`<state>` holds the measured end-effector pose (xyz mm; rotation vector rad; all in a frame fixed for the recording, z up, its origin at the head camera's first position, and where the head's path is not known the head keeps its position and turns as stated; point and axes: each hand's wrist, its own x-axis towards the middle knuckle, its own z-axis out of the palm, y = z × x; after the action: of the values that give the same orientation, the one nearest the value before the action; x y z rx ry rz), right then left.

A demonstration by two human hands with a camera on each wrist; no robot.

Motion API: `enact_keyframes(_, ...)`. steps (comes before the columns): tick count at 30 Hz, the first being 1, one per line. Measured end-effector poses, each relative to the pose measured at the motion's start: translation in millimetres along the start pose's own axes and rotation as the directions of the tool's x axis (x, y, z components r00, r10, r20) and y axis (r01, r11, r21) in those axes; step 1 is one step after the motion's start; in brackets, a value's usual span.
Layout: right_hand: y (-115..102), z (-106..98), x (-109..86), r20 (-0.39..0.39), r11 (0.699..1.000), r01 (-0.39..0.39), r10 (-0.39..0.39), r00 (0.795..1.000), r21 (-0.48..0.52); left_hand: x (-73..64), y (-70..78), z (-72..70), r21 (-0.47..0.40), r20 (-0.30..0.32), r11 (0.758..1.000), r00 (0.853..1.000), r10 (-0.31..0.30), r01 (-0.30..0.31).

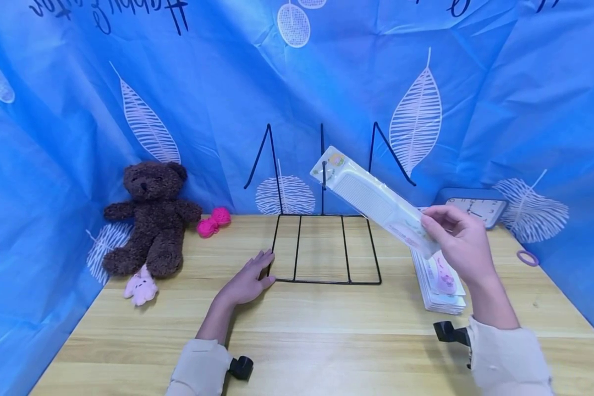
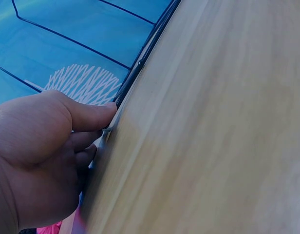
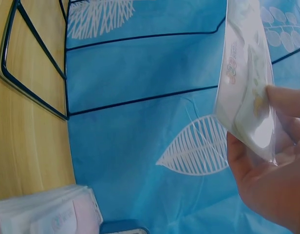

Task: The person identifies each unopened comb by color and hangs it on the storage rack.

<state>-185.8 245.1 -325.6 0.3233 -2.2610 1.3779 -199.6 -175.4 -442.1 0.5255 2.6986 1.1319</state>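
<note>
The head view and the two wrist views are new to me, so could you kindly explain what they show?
There is no machine at work here, only a person's two bare hands. The head view comes from a camera worn on the head, looking forward and down; each wrist view comes from a camera on that wrist. The right hand holds a packaged comb by one end, above the table. The left hand touches the side of a black wire rack. On the table there are also a stack of packets, a blue-cased clock, a brown teddy bear and a pale pink toy.
</note>
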Motion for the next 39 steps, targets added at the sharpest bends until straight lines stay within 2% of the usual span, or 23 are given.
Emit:
enact_keyframes(6,-1,10,2.7,-0.008,0.999,-0.045,0.045,0.999,-0.006,0.1,0.3,0.2,-0.007,-0.003,1.000,1.000,0.003,-0.003)
enact_keyframes(12,0,19,4.2,0.038,0.994,-0.106,0.106,0.994,-0.014,-0.4,-0.8,0.8,-0.012,-0.005,1.000,1.000,-0.005,0.005)
enact_keyframes(24,1,42,9.5,0.125,0.988,-0.128,0.139,0.982,-0.092,0.2,-1.5,0.3,-0.011,0.003,1.000,1.000,-0.012,0.012)
enact_keyframes(35,9,67,20.2,0.179,0.983,-0.180,0.169,0.969,0.046,-0.2,-1.5,-0.5,-0.039,0.006,0.999,1.000,-0.005,0.005)
enact_keyframes(39,13,74,23.6,0.190,0.978,-0.201,0.186,0.964,0.063,-0.6,-1.1,-0.3,-0.039,0.005,0.999,1.000,-0.006,0.006)
